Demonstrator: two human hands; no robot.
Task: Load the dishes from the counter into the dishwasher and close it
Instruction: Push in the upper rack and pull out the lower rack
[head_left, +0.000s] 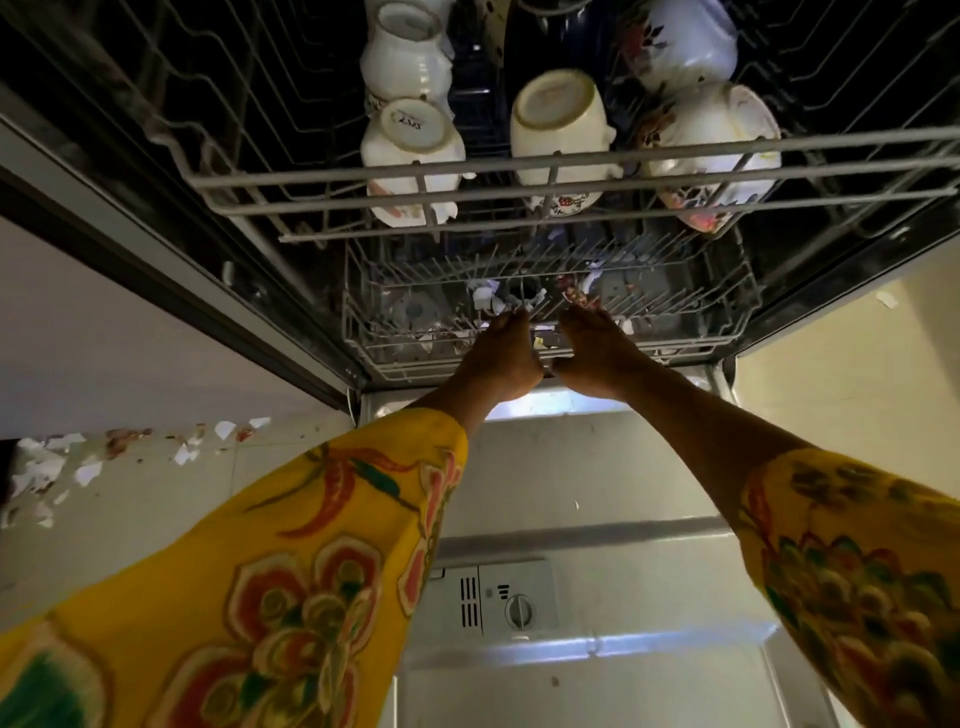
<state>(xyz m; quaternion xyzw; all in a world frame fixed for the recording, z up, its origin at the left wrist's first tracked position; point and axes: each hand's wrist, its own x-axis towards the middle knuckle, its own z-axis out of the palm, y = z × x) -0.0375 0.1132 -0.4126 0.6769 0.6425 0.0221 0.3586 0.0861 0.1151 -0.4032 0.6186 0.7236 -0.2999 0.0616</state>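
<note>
- Dishwasher (291, 332) open; door (571, 519) folded down flat under the arms, pale inner face up, light patch near the hinge.
- Dispenser (493, 597) w/ round cap sits mid-door.
- Top rack (467, 179) pulled out over the view, grey wire, holds mugs upside down.
- Left mugs (413, 140): white, stacked in a line front to back, a printed mark on the nearest base.
- Mid mug (558, 124): cream, base up, handle to the right, red flower print at the rim.
- Right mugs (711, 140): white w/ flower print, tipped on their sides, touching each other.
- Lower rack (550, 312) inside the tub, wire tines up; white and reddish shards lie among the tines and on the tub floor.
- Left hand (506, 358): fingers bent over the lower rack's front wire, grip on that wire; thumb toward the right hand.
- Right hand (597, 353): palm down on the same front edge, fingers reaching in among the tines; can't tell if its grip closes on the wire or only rests there.
- Hands just beside each other, thumbs nearly touching.
- Both sleeves (291, 571) yellow w/ red-green flower print, pushed up the forearms.
- Floor (130, 499) left of the door: pale tile, strewn w/ white and red-brown broken bits (88, 470).
- Cabinet fronts (104, 338) pale on both sides of the opening; room dim, tub interior dark.
- No tabletop in view.
</note>
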